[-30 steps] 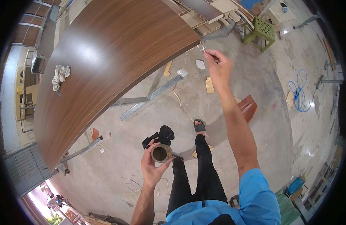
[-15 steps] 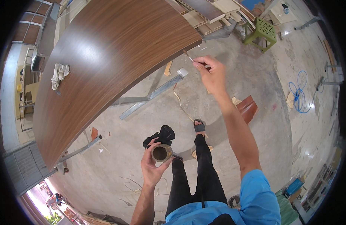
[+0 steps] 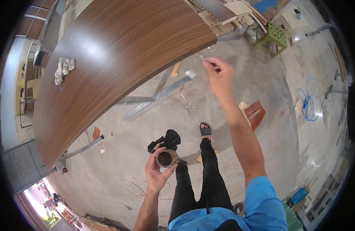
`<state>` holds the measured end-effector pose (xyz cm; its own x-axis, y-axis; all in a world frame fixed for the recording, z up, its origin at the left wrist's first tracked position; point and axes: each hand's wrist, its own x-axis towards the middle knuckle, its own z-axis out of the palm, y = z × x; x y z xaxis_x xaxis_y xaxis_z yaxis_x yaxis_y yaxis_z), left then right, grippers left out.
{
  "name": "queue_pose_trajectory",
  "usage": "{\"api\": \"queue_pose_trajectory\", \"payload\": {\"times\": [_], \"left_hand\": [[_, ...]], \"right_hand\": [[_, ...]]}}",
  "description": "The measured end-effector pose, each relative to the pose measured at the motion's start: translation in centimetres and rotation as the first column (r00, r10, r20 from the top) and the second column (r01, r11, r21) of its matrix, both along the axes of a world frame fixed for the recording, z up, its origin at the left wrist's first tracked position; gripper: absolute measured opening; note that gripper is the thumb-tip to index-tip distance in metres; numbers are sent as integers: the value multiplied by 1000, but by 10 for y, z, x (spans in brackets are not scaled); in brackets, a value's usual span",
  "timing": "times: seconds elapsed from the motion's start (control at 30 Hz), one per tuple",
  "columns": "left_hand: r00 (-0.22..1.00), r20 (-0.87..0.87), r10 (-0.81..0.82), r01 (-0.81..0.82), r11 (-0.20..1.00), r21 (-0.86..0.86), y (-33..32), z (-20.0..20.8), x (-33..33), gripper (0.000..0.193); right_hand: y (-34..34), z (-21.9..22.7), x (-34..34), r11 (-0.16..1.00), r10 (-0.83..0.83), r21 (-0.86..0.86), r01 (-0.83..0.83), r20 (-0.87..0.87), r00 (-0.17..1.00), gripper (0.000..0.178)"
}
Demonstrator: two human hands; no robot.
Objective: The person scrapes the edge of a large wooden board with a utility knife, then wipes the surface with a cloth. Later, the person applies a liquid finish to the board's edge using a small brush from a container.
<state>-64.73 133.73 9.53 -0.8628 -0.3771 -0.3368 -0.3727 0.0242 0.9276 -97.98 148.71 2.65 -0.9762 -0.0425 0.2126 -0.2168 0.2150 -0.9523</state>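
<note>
In my left hand [image 3: 157,172] is a round cup [image 3: 172,151] with a stained rim and something dark brown inside. The fingers wrap round its side. My right hand [image 3: 222,76] pinches a thin, pale-handled small brush [image 3: 201,57], whose tip is smeared by motion. The brush is close to the edge of a large brown wood-grain panel [image 3: 119,54]; whether it touches the edge I cannot tell. A crumpled black bag or cloth [image 3: 170,138] shows just beyond the cup.
A crumpled whitish rag [image 3: 64,68] lies on the panel's left part. Metal bars [image 3: 158,97] show below its edge. Stacked boards [image 3: 220,17] and a green stool [image 3: 275,38] stand far right. A reddish-brown offcut [image 3: 256,114] and blue hose [image 3: 309,104] lie on the floor.
My right hand with the brush has moved slightly right and blurs. The panel's corner has shifted right in view. The left hand keeps its hold on the cup.
</note>
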Motion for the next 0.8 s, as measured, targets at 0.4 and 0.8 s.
{"api": "queue_pose_trajectory", "payload": {"times": [0.4,0.8], "left_hand": [[999,-31,43,-43,999,9,-12,0,21,72],[983,29,182,-184,980,78,-23,4,45,68]], "right_hand": [[-46,-7,39,990,133,66,-127,-93,987,11],[-72,-4,65,985,161,78,-156,-60,985,12]]}}
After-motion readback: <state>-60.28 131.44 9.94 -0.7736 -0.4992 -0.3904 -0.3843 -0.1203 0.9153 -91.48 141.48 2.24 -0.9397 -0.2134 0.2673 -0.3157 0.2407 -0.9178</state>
